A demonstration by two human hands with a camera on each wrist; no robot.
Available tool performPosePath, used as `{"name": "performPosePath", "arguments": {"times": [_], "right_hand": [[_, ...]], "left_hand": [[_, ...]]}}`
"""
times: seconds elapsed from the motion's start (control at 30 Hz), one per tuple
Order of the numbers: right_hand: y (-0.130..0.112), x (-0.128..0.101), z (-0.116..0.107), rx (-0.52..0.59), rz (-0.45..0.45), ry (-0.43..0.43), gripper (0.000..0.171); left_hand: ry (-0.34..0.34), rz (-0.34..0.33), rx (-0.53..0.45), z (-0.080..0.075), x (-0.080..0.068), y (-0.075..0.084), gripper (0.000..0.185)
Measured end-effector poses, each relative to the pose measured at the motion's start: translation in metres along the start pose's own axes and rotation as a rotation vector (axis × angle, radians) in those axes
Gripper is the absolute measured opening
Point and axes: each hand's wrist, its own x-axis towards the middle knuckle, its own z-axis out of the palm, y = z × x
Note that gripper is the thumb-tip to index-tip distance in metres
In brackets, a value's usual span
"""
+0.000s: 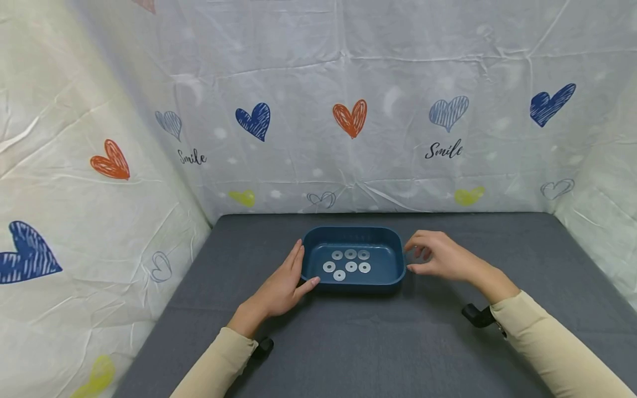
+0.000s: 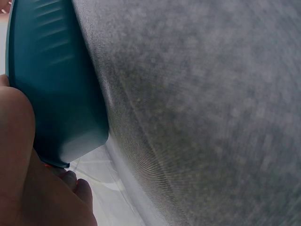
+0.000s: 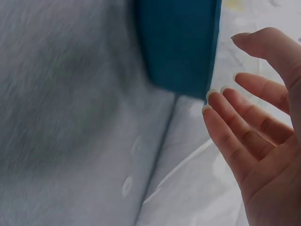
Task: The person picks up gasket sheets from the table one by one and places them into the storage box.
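A blue rectangular tray (image 1: 355,288) with rounded corners stands on the table, and several flat metal washers (image 1: 350,266) lie spread on its floor. Against the tray's left end rest the straight fingers of my left hand (image 1: 281,284), its thumb at the near left corner. In the left wrist view the tray's outer wall (image 2: 51,70) shows beside that thumb. My right hand (image 1: 440,257) is beside the tray's right end, fingers loosely bent and thumb apart. The right wrist view shows nothing between these fingers (image 3: 230,136); whether a fingertip touches the rim I cannot tell.
Dark grey cloth (image 1: 358,342) covers the table. White fabric with printed hearts (image 1: 318,160) hangs behind and at both sides. On the cloth in the right wrist view lies a pale ring shape (image 3: 127,186). Black straps (image 1: 479,315) show at the cuffs.
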Motion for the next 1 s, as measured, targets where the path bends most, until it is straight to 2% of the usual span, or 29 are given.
{"name": "performPosePath", "arguments": {"times": [0.33, 0.47, 0.77, 1.0], "right_hand": [[0.037, -0.013, -0.010, -0.026, 0.083, 0.022, 0.029], [0.050, -0.014, -0.013, -0.072, 0.124, 0.044, 0.031], [0.071, -0.004, -0.013, -0.126, 0.282, 0.059, 0.041], [0.081, 0.002, -0.012, -0.105, 0.348, 0.032, 0.048]], "left_hand": [[-0.004, -0.003, 0.000, 0.001, 0.000, 0.000, 0.098], [-0.001, 0.004, -0.003, 0.000, -0.001, -0.001, 0.097], [0.001, 0.007, -0.001, 0.000, -0.001, -0.002, 0.096], [0.002, 0.005, 0.002, 0.000, -0.001, -0.001, 0.097]]}}
